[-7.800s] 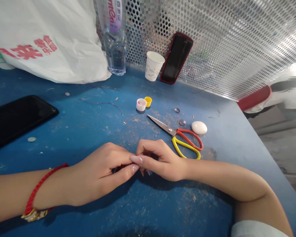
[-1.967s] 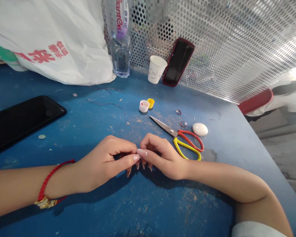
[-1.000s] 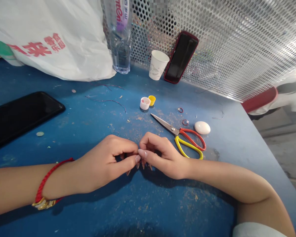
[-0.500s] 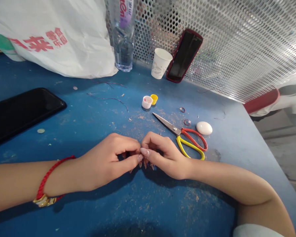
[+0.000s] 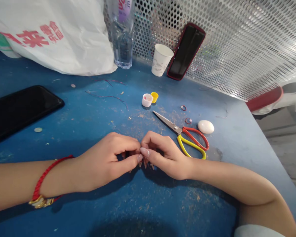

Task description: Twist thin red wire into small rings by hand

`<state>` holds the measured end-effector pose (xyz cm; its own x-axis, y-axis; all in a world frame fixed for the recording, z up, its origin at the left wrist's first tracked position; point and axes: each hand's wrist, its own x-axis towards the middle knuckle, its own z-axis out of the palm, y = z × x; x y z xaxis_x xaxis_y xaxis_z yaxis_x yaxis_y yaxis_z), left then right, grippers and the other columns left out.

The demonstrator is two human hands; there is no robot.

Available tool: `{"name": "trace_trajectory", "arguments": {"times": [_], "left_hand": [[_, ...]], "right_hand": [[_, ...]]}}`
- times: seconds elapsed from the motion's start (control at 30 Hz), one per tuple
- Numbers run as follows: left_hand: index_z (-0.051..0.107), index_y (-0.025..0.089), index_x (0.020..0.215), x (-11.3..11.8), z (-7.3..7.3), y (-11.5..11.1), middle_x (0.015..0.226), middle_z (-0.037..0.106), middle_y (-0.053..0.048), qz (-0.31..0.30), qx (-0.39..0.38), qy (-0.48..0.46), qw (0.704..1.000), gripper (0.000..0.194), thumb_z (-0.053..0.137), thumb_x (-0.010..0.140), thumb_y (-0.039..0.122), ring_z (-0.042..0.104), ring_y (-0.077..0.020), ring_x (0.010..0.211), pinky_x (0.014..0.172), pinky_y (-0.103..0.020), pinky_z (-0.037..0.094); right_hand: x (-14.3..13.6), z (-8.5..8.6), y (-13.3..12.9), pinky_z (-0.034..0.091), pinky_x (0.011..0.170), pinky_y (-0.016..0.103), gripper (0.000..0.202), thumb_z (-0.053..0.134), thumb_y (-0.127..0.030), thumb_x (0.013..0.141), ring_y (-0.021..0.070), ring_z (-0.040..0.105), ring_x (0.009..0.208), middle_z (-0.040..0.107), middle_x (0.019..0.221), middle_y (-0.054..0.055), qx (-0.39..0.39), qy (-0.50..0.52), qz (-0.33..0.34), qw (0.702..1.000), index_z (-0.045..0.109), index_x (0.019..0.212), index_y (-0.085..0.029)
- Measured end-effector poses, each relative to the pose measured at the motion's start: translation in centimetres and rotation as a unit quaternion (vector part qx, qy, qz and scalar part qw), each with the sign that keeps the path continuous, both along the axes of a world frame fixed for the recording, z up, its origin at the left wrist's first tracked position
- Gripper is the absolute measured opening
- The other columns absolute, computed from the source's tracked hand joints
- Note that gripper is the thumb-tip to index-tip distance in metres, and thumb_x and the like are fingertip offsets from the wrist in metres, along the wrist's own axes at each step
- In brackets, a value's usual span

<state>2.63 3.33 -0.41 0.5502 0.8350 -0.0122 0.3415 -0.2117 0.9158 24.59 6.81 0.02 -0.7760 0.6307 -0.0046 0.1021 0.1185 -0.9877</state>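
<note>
My left hand (image 5: 113, 161) and my right hand (image 5: 164, 154) meet at the fingertips above the blue table (image 5: 148, 204). Thumb and fingers of each are pressed together in a pinch; whatever lies between them is too small or hidden to name. A red braided bracelet (image 5: 43, 176) circles my left wrist. Just beyond my right hand lie scissors (image 5: 179, 130) with one red and one yellow handle. Behind the scissors sit a small white cup with bits in it (image 5: 147, 100) and a yellow cap (image 5: 154, 97). Two small dark red rings (image 5: 184, 108) rest to the right.
A white oval object (image 5: 206, 126) lies right of the scissors. At left is a black phone (image 5: 22, 110). Along the back stand a white bag (image 5: 71, 42), a bottle (image 5: 123, 46), a paper cup (image 5: 161, 61) and a leaning phone (image 5: 186, 51). Loose threads (image 5: 108, 96) lie midway.
The view has shifted slightly, so the objects at the back appear a little higher. Both hands keep the same pinched pose.
</note>
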Motion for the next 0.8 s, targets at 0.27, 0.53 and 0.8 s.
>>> {"name": "trace_trajectory", "arguments": {"times": [0.27,0.53,0.8], "left_hand": [[0.065,0.018,0.073,0.08,-0.53,0.06,0.067,0.062,0.004,-0.001,0.024,-0.021,0.999,0.031,0.053,0.101,0.026,0.055,-0.0113,0.061,0.057,-0.025,0.040],[0.068,0.018,0.075,-0.01,-0.13,0.06,0.069,0.064,0.003,0.000,0.024,-0.011,1.000,0.030,0.055,0.100,0.025,0.057,-0.0122,0.063,0.059,-0.025,0.041],[0.064,0.020,0.071,-0.07,-0.12,-0.11,0.066,0.061,0.004,0.004,0.020,-0.009,1.000,0.031,0.055,0.100,0.023,0.054,-0.0113,0.060,0.058,-0.025,0.039]], "right_hand": [[-0.03,0.13,0.03,0.043,0.061,0.022,0.026,0.067,-0.039,0.105,0.0104,0.055,0.063,0.062,0.072,-0.004,-0.006,0.002,0.005,1.000,0.052,0.093,-0.021],[-0.04,0.25,0.06,0.043,0.061,0.022,0.025,0.068,-0.035,0.105,0.0096,0.054,0.063,0.061,0.072,-0.005,-0.002,0.007,0.009,1.000,0.053,0.092,-0.021],[-0.08,0.26,0.05,0.042,0.061,0.021,0.024,0.065,-0.037,0.106,0.0096,0.053,0.064,0.061,0.073,-0.005,0.005,0.005,0.009,1.000,0.052,0.093,-0.021]]}}
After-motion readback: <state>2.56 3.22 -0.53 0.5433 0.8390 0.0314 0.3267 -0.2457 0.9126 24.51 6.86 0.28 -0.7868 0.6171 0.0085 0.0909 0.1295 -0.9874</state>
